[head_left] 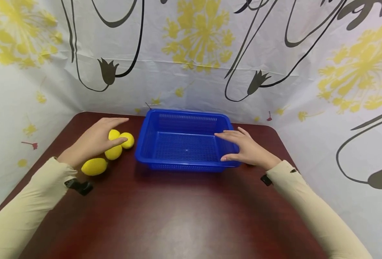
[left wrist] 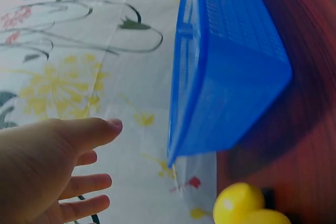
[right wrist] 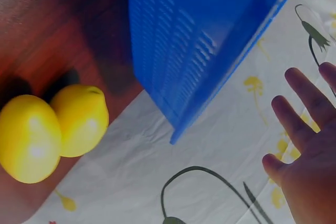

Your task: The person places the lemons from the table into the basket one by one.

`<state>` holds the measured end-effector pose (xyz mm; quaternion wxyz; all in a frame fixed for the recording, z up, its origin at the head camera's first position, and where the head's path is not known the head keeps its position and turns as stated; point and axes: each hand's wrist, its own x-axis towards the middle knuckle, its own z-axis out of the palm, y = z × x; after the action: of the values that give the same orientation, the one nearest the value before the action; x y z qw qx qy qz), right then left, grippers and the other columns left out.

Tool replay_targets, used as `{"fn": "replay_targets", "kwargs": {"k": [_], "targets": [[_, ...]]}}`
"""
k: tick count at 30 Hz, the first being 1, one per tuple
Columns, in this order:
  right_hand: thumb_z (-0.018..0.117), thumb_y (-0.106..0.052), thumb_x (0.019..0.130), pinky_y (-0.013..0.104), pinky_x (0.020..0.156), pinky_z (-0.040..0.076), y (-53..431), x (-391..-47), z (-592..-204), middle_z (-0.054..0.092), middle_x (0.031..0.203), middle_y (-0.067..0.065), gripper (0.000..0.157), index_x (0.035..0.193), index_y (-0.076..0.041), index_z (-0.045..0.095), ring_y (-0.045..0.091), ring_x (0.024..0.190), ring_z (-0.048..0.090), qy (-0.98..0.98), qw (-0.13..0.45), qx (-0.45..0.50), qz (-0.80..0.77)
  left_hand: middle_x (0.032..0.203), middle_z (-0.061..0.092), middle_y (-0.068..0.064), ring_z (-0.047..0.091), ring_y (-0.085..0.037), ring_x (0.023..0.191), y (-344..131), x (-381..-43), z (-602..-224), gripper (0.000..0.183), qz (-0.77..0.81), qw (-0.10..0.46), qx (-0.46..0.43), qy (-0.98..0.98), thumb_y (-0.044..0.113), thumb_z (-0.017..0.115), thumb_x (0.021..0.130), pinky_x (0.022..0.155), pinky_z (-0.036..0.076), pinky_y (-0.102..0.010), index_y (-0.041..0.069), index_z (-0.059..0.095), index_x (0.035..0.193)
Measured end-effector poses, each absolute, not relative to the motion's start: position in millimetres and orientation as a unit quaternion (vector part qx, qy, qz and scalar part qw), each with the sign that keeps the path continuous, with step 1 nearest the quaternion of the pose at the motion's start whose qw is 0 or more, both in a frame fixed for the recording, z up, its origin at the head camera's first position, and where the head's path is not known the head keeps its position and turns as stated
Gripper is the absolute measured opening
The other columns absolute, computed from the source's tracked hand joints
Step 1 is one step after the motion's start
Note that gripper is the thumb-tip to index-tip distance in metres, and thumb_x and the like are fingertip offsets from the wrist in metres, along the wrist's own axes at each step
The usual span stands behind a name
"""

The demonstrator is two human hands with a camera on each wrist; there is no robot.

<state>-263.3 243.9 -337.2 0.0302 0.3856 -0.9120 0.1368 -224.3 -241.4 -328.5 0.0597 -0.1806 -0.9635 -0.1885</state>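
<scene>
Nearest came the glossy dark red-brown bench (head_left: 178,216), then both hands w/ fingers spread & thumbs apart, well open, holding nth.: L hand (head_left: 97,138) over some smooth yellow lemon-shaped fruits (head_left: 94,166) (partly hidden, count unclear), R hand (head_left: 249,149) opposite. Between them, twd. the bench's far edge, sat the blue rectangular perforated plastic basket (head_left: 185,147), upright; it looked light, fairly stiff, prob. slightly slick, not fragile, so best gripped under the rim, mid short sides, L & R. Behind hung white cloth (head_left: 191,91) w/ yellow & dark-grey floral print.
</scene>
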Motion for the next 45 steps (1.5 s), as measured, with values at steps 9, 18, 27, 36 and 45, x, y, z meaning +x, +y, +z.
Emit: {"fn": "replay_targets", "kwargs": {"k": [9,18,27,36,45], "targets": [[0.083,-0.043,0.075,0.062,0.12,0.014,259,-254,-351,0.059,0.142,0.008,0.08,0.144,-0.017,0.053,0.031,0.136,0.051,-0.908,0.047,0.381,0.165,0.144,0.053,-0.022,0.045,-0.044,0.133,-268,-219,-350,0.063,-0.188,0.062,-0.16,-0.967,0.028,0.072,0.09,0.108,0.037,-0.063,0.004,0.048,0.145],[0.081,-0.045,0.076,0.059,0.122,0.016,262,-251,-365,0.061,0.141,0.005,0.078,0.145,-0.022,0.052,0.025,0.132,0.056,-0.918,0.024,0.357,0.17,0.141,0.054,-0.025,0.046,-0.047,0.131,-292,-203,-379,0.064,-0.181,0.05,-0.139,-0.972,0.03,0.073,0.089,0.104,0.04,-0.065,0.001,0.051,0.142],[0.084,-0.036,0.075,0.06,0.118,0.024,264,-249,-371,0.072,0.123,0.004,0.06,0.128,-0.014,0.068,0.024,0.118,0.065,-0.908,0.05,0.371,0.186,0.137,0.059,-0.023,0.051,-0.045,0.127,-302,-193,-395,0.06,-0.192,0.041,-0.125,-0.973,0.028,0.074,0.088,0.1,0.043,-0.063,0.001,0.055,0.138],[0.087,-0.03,0.072,0.045,0.105,0.042,265,-244,-375,0.077,0.106,-0.002,0.042,0.109,-0.014,0.077,0.017,0.103,0.068,-0.898,0.09,0.386,0.189,0.135,0.061,-0.022,0.055,-0.044,0.123,-307,-184,-410,0.062,-0.191,0.033,-0.114,-0.974,0.041,0.071,0.09,0.094,0.046,-0.063,0.005,0.056,0.138],[0.087,-0.03,0.073,0.042,0.092,0.053,271,-236,-377,0.074,0.11,-0.003,0.04,0.109,-0.017,0.077,0.017,0.107,0.065,-0.907,0.099,0.365,0.186,0.136,0.059,-0.022,0.054,-0.046,0.122,-308,-182,-419,0.065,-0.189,0.018,-0.096,-0.977,0.048,0.069,0.089,0.093,0.045,-0.064,0.009,0.055,0.139]]}}
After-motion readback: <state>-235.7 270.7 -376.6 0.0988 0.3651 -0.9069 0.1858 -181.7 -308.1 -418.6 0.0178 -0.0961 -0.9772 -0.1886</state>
